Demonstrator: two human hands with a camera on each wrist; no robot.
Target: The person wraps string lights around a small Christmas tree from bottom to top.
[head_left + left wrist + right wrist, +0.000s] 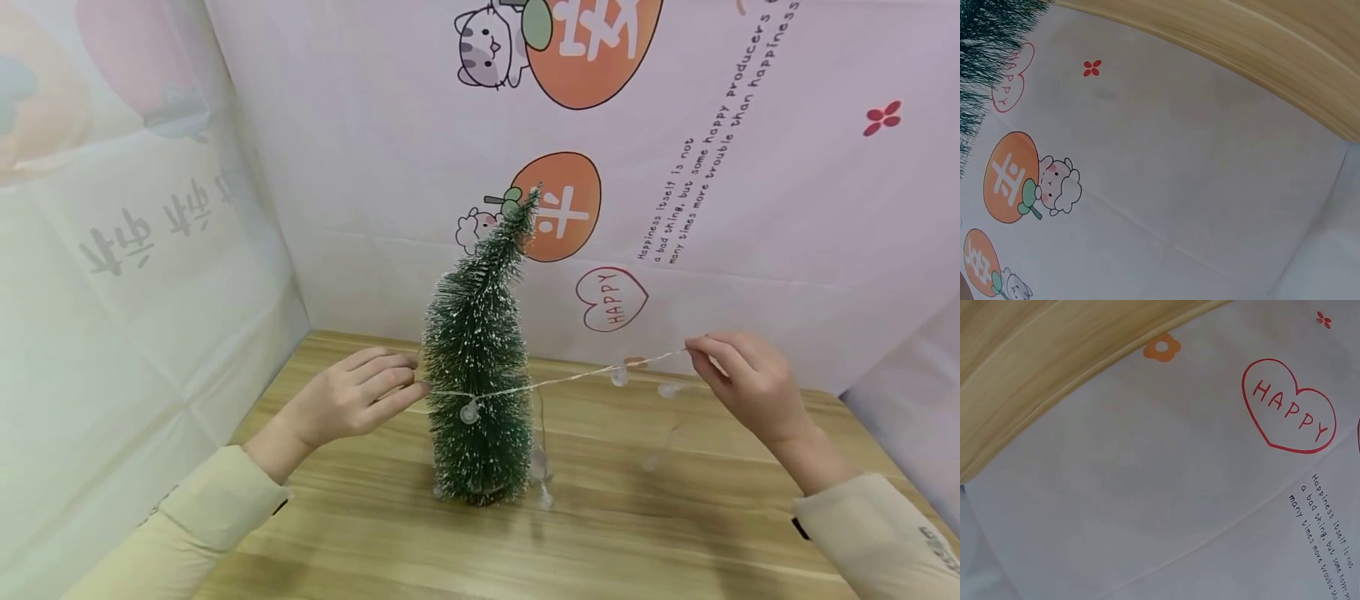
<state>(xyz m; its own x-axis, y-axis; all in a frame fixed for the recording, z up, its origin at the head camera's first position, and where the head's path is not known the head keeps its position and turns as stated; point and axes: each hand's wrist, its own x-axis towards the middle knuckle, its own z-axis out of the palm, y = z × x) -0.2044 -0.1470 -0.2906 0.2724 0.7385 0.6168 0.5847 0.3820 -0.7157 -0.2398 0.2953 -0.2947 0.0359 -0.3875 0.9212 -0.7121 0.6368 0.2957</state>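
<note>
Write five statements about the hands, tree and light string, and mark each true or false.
1. The right hand pinches the light string. True.
2. The green tree stands on the wooden table. True.
3. The tree's tip points straight up. False: in the head view it bends to the right.
4. Both hands are on the same side of the tree. False: the left hand is to its left, the right hand to its right.
5. Part of the light string crosses the tree's front. True.
</note>
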